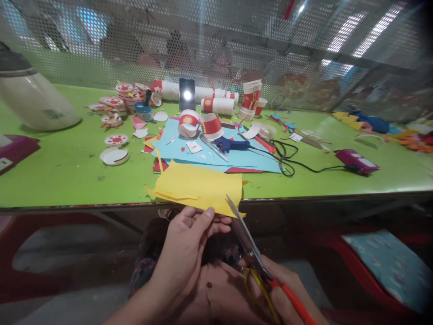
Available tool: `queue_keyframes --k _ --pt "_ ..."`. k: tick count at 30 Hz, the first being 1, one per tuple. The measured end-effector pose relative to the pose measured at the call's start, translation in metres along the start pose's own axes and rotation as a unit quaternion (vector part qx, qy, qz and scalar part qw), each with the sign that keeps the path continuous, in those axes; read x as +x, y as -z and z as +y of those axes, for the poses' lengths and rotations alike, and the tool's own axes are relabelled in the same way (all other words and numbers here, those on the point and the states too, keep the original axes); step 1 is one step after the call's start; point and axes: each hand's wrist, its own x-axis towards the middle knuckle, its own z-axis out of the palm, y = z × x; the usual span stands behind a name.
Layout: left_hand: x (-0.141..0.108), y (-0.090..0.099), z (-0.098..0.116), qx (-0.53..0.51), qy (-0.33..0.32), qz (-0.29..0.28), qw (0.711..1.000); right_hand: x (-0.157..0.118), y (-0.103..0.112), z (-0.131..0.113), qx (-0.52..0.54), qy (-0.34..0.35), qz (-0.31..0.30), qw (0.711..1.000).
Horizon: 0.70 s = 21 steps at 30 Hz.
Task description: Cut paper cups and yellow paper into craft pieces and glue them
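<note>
My left hand (191, 241) pinches the near edge of a yellow paper sheet (203, 180), thumb on top and fingers below. The sheet has ragged edges and juts over the front edge of the green table. In my right hand (284, 284) is a pair of scissors (248, 241) with one orange-red handle and one yellow handle. Their blades point up and to the left, slightly parted, and the tips reach the sheet's right part near its front edge. Whether the blades are around the paper I cannot tell.
Beyond the sheet, blue paper (179, 149) carries paper cups (211, 126), a blue glue gun (233, 144) and a pen (214, 148). The gun's black cord runs right to a purple box (356, 161). A phone (187, 94) stands behind; a large kettle (34, 90) stands left.
</note>
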Motion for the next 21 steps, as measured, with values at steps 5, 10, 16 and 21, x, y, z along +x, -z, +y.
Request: queue_keyframes --k 5,10,16,21 --pt "0.002 0.004 0.003 0.021 0.004 -0.014 1.000 0.001 -0.005 0.017 -0.006 0.029 0.012 0.999" --pt "0.001 0.005 0.007 0.033 0.005 -0.019 0.999 0.003 -0.008 0.035 0.027 0.054 -0.012 0.998" --pt "0.003 0.008 0.011 0.042 0.000 -0.041 0.998 0.002 -0.004 0.005 0.023 0.013 0.012 1.000" --pt "0.006 0.010 0.014 0.049 0.006 -0.050 0.998 0.004 -0.004 0.016 0.035 -0.015 -0.011 0.999"
